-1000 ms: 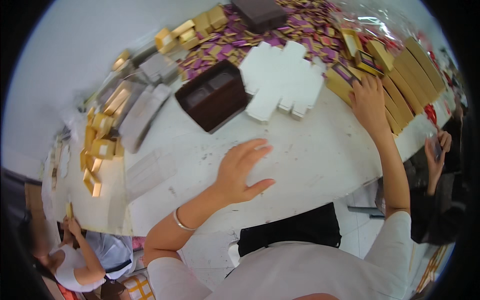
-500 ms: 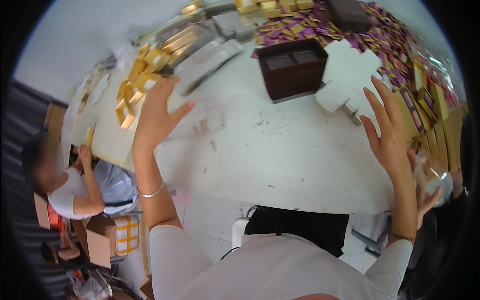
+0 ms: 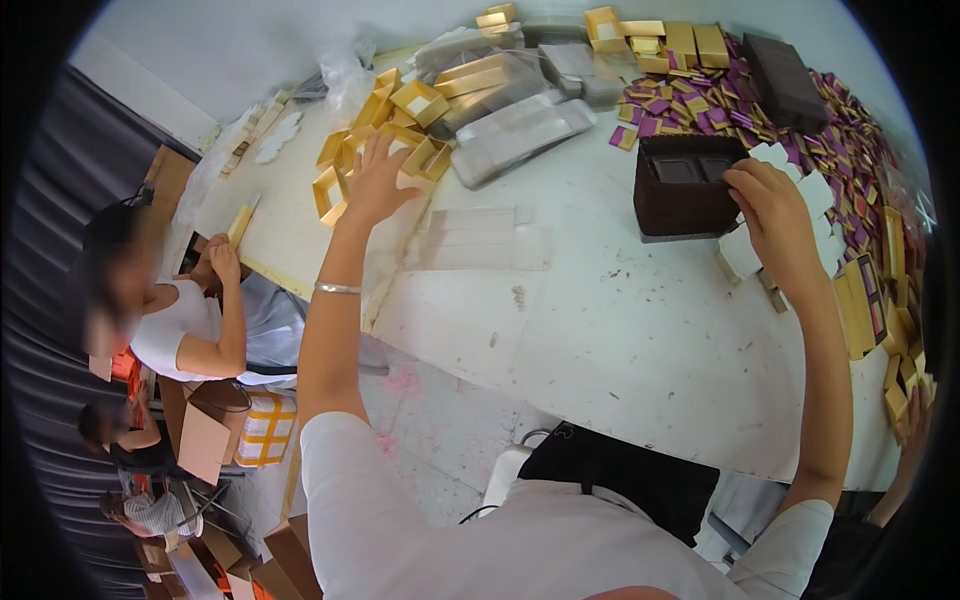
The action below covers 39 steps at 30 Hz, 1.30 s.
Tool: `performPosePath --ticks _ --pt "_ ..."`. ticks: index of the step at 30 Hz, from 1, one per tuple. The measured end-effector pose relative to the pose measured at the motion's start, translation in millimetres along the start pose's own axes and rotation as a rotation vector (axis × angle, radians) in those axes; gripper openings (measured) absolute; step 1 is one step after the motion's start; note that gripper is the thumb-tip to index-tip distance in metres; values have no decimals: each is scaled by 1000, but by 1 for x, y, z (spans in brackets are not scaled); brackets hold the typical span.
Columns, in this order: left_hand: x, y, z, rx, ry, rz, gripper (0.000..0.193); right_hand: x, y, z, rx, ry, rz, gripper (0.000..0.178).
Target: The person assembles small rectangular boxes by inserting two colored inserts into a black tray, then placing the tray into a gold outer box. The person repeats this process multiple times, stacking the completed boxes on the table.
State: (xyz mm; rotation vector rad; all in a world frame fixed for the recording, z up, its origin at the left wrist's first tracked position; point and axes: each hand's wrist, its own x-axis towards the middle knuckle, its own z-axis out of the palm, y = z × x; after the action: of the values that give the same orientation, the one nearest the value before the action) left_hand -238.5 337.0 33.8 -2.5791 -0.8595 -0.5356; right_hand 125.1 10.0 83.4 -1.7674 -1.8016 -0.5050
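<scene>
My right hand (image 3: 772, 215) has its fingers closed on the right rim of a stack of dark brown plastic trays (image 3: 684, 205), which stands upright on the table. Just beside and behind it lie white die-cut card pieces (image 3: 818, 195), partly covered by the hand. On the other side, my left hand (image 3: 378, 185) is raised with fingers spread and nothing in it. Its fingertips overlap several gold open boxes (image 3: 330, 195); contact cannot be made out. A flat clear plastic sleeve (image 3: 480, 240) lies to the right of that hand.
Clear plastic boxes (image 3: 520, 135) are piled at the back. Small purple and gold pieces (image 3: 690, 105) heap at the far right, beside more brown trays (image 3: 785, 80). A seated co-worker (image 3: 190, 320) holds a yellowish strip at the left. Another person's hand (image 3: 912, 415) shows at the right edge.
My right hand has come to the brown tray stack and closed on its rim. My left hand remains spread beside the gold boxes. The whole view has shifted toward the left.
</scene>
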Motion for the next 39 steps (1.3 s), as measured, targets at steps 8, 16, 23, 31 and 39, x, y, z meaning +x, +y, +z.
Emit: performPosePath --ticks 8,16,23,31,39 --pt "6 27 -7 40 30 94 32 13 3 -7 65 -113 84 3" --pt "-22 151 -99 -252 78 100 22 21 1 -20 79 -153 147 10" --pt "-35 336 -110 -576 -274 513 57 21 18 -37 22 77 -141 15" --pt "-17 289 -133 -658 -276 458 88 -110 4 -118 541 -64 645 46" --pt "-17 329 -83 -1123 -525 340 86 -124 -4 -86 752 -721 581 42"
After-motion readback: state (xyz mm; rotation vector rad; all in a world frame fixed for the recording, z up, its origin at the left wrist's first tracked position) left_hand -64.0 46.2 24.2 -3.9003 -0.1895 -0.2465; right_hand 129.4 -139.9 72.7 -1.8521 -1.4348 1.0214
